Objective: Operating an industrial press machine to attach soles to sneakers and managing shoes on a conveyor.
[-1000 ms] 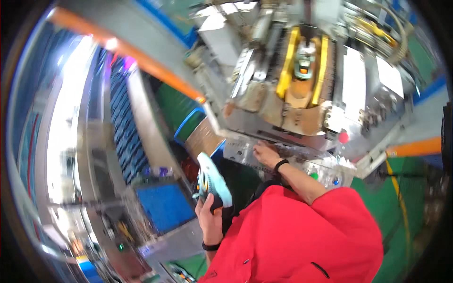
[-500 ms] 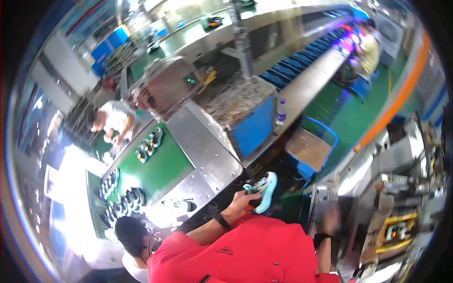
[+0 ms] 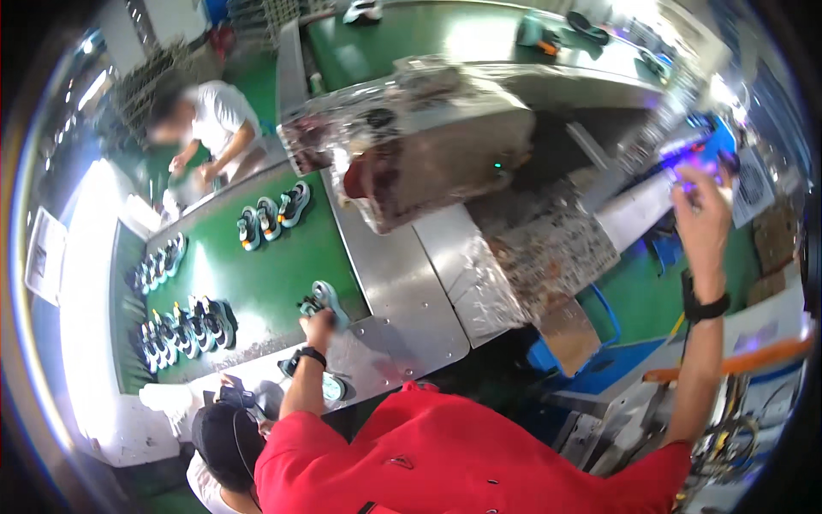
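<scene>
My left hand is closed around a pale teal sneaker, at the near right part of a green conveyor belt. Whether the sole touches the belt I cannot tell. My right hand is raised far out to the right with its fingers apart and bent, and nothing shows in it. Behind its fingertips lies a purple glow. Three sneakers stand side by side further up the belt. Several more are lined up at its left. Beside my left wrist a round pale item lies on the metal edge.
A person in white works across the belt; another in a dark cap is close at my left. A plastic-wrapped machine stands ahead. An orange rail and machinery are at right. A brown-topped blue stool stands beyond the metal table's corner.
My left hand has carried the sneaker left onto or above the belt. My right hand has risen from beside the machinery to the far right. The view has turned left.
</scene>
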Tool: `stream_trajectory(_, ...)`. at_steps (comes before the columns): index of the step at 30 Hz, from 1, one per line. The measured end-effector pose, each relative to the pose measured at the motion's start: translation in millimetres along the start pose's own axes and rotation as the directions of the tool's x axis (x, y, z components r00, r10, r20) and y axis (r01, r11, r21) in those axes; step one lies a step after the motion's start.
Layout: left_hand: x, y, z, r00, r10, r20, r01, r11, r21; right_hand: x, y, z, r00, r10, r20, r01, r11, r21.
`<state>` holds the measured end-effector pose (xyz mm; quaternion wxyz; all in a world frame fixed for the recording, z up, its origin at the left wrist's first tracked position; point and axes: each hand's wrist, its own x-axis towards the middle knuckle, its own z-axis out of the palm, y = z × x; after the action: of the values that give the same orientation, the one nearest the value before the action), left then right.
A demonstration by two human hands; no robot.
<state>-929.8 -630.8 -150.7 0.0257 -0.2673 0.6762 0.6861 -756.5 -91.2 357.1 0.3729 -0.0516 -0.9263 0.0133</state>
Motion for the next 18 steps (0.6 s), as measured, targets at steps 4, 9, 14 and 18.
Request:
stream_trajectory(4,97,-39,-59,0.948,0.289,-0.135,-0.239,0.924,0.299,157,7,83,0.974,0.003,0.225,-0.031,0.992,0.124)
stream_trajectory(9,122,-40,-24,0.952,0.232,-0.202,-0.049,0.762,0.645,318,119,191,0.899,0.121,0.420,-0.102,0.992,-0.069)
stream_trajectory(14,118,-42,-21,0.902,0.230,-0.366,0.078,0.746,0.662,405,139,281,0.742,0.338,0.579,-0.413,0.911,-0.001)
stream_trajectory(18,106,-12,-11,0.912,0.105,-0.396,0.180,0.766,0.618,406,163,300,0.766,0.213,0.607,-0.343,0.934,0.105)
